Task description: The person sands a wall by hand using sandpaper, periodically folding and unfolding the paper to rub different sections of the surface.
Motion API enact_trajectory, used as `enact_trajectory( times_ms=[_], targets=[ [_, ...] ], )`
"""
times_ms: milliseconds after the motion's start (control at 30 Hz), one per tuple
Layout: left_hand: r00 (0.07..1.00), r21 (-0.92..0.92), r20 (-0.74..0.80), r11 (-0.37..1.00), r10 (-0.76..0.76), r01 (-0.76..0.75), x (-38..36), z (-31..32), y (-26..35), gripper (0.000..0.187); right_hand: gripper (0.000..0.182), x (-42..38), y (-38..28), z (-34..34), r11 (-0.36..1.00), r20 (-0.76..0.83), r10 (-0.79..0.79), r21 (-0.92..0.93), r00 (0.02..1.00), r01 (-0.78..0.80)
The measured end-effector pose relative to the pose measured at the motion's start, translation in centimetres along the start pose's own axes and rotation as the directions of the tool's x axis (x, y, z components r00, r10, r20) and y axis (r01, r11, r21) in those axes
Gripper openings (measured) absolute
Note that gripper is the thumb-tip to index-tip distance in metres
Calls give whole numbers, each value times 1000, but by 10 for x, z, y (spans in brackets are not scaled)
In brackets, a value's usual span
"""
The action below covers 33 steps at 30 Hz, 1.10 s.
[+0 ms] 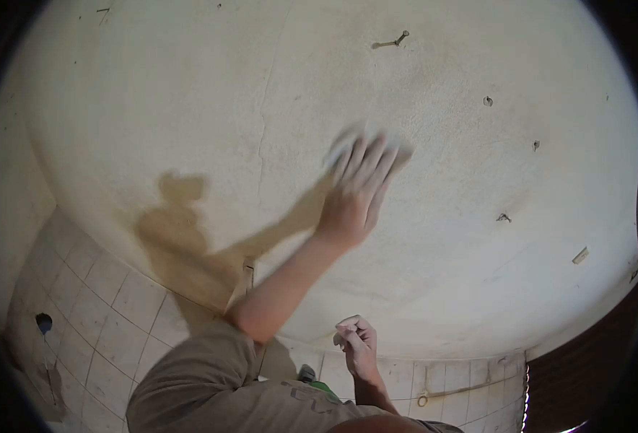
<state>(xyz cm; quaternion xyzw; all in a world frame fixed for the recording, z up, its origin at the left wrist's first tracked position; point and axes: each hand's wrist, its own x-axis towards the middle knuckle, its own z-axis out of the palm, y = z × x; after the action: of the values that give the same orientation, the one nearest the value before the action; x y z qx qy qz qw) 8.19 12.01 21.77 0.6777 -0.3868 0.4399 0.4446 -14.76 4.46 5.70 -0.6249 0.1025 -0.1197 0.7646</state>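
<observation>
Your left hand (355,189) lies flat, fingers extended, over a blurred pale piece (336,151) against the wall (449,289). Your right hand (360,345) curls lower down; whether it holds anything, I cannot tell. 1 nail (401,38) juts out above.

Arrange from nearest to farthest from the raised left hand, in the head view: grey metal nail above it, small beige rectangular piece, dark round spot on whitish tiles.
1. Grey metal nail, above the left hand.
2. Beige rectangular piece, far right.
3. Dark round spot, far left, on whitish tiles.
</observation>
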Motion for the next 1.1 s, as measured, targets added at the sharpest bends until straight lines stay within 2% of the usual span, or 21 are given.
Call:
enact_trajectory(
  times_ms=[67, 100, 167, 233, 267, 300, 333, 400, 500, 533, 633, 700, 733, 767, 800, 833, 867, 900, 1000, 1067, 1100],
  targets=[
    [994, -68, -16, 992, -105, 104, -85, 25, -21, 44, 8, 6, -13, 1, 982, 167, 45, -191, 985, -12],
    [983, -119, -35, 977, -180, 175, -126, 29, -34, 43, 8, 6, -17, -1, 979, 198, 36, -204, 980, 5],
    [957, -113, -150, 966, -246, 231, -158, 27, -53, 44, 8, 10, -24, -10, 969, 263, 6, -240, 965, 60],
    [970, 165, -191, 970, -148, 181, -121, 30, -85, 48, 7, 13, -28, -23, 969, 181, 25, -246, 983, 20],
    [966, 362, -209, 905, -154, 223, -61, 17, -86, 48, 7, 18, -26, -30, 977, 143, 25, -213, 989, 6],
    [931, 286, -365, 951, -6, 119, 3, -12, -73, 42, 7, 19, -25, -34, 983, 102, 33, -183, 994, -13],
    [914, 227, -400, 973, 67, 28, 58, -32, -64, 42, 5, 23, -32, -31, 983, 35, -21, -179, 999, 27],
    [910, 231, -389, 971, 145, -57, 129, -59, -31, 42, 5, 37, -46, -27, 976, 14, -131, -177, 991, 131],
    [972, 228, -210, 972, 105, -56, 112, -42, 5, 42, 4, 30, -58, -38, 968, 38, -138, -205, 990, 143],
    [975, 258, -180, 963, 131, -81, 84, -32, -1, 47, 3, 29, -56, -43, 970, 63, -125, -203, 990, 135],
    [988, 294, 78, 950, -133, 104, -31, -29, -1, 61, 4, 21, -43, -55, 981, 108, -91, -161, 990, 108],
    [915, 423, 273, 891, -297, 163, -125, -23, 3, 63, 3, 10, -30, -62, 989, 121, -49, -130, 991, 64],
    [581, 415, 518, 778, -628, 471, -148, -27, 18, 53, 3, 8, -22, -63, 993, 126, -28, -114, 992, 43],
    [400, 369, 675, 753, -620, 545, -168, -27, 8, 43, 2, 4, -14, -62, 995, 131, -7, -98, 991, 20],
    [189, 342, 803, 696, -566, 632, -197, -22, -4, 35, 6, 0, 6, -65, 960, 128, -82, -255, 988, 113],
    [223, 186, 777, 554, -588, 812, -232, -16, -2, 32, 10, 0, 32, -73, 890, 136, -149, -414, 979, 193],
    [258, -1, 742, 384, -619, 924, -264, -7, -2, 29, 13, 2, 46, -76, 782, 160, -221, -560, 962, 273],
    [285, -200, 698, 203, -657, 958, -276, -3, -3, 27, 18, 0, 45, -70, 813, 117, -220, -526, 969, 248],
    [291, -424, 770, -116, -567, 898, -251, -20, 39, 24, 31, 1, 39, -50, 894, 1, -230, -395, 973, 212],
    [282, -425, 813, -187, -509, 886, -251, -26, 47, 20, 36, 12, 45, -46, 931, -67, -266, -278, 962, 238],
    [282, -424, 833, -222, -477, 878, -250, -29, 51, 19, 35, 17, 45, -47, 944, -44, -263, -216, 964, 248]
  ],
)
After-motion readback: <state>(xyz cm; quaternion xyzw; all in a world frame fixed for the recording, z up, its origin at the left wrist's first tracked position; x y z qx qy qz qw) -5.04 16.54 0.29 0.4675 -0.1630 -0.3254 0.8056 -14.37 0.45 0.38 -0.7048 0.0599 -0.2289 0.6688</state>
